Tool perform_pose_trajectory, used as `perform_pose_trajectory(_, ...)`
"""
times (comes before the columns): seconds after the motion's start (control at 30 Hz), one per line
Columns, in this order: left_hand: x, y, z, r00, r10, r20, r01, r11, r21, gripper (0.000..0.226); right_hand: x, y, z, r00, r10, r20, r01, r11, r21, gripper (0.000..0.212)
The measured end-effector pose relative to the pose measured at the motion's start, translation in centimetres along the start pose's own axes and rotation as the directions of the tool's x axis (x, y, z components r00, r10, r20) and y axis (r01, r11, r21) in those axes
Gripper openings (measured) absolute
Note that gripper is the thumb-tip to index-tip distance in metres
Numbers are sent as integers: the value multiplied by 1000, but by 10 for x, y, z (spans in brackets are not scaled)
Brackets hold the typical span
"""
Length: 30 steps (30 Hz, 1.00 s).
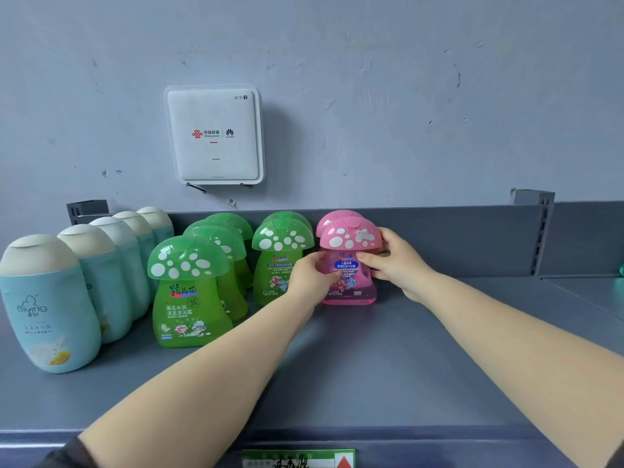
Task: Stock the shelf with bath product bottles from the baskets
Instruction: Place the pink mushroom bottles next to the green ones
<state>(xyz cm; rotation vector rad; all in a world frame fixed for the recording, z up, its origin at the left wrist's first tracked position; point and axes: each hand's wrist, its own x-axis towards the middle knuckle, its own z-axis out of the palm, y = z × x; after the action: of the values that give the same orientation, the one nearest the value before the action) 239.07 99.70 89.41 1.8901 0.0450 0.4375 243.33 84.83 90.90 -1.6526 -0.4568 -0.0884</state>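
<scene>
Right now both hands are on the front pink mushroom bottle, which stands upright on the grey shelf near the back wall, directly in front of a second pink bottle whose cap peeks out behind it. The left hand pinches the bottle's narrow neck and label side, and the right hand curls round the opposite side just under the cap, so neither hand is free.

The risk, as I judge it, lies in the crowding. Just to the left stands a row of green mushroom bottles, the nearest almost touching the left knuckles; a sideways nudge while squaring up the pink one could tip that neighbour into the others. The wide caps overhang narrow necks, so the pink caps may catch on each other if the front bottle is pushed back too firmly, rocking the rear one against the wall. Further left, the pale blue bottles look safely out of reach.
</scene>
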Motion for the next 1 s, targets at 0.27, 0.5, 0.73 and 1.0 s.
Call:
perform_pose_trajectory(0.27,-3,2,3,999,32,-19,-29,989,142,49,7,1,5,999,-36,-40,26,975,-221,47)
perform_pose_trajectory(0.5,-11,19,-9,998,-56,18,54,994,99,45,3,-9,-3,999,43,4,-39,938,-344,74)
perform_pose_trajectory(0.73,-31,37,-35,986,-89,140,46,958,282,7,-29,-29,-39,965,260,35,-227,893,-389,72)
perform_pose_trajectory(1.0,-81,78,10,929,197,312,-276,933,233,25,-110,-50,-99,996,17,-89,-72,747,-661,17)
